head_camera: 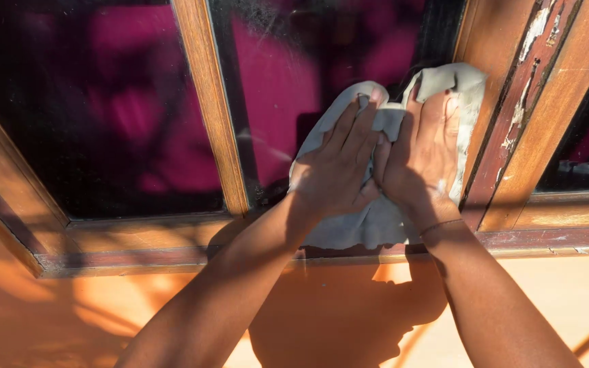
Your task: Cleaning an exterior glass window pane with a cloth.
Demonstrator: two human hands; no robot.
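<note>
A pale grey cloth [369, 228] is pressed flat against a window pane [274, 88] near its lower right corner. My left hand [339, 167] lies on the cloth's left part with fingers stretched upward. My right hand [424, 153] rests beside it, touching it, with its palm on the cloth's right part. The cloth's upper edge [448, 78] sticks out above my right fingers and overlaps the frame. A thin band circles my right wrist.
The window has a brown wooden frame with a vertical bar [213, 109] left of my hands and a worn post with flaking paint [519, 116] on the right. The wooden sill [138, 255] runs below. An orange wall [49, 313] carries my shadow.
</note>
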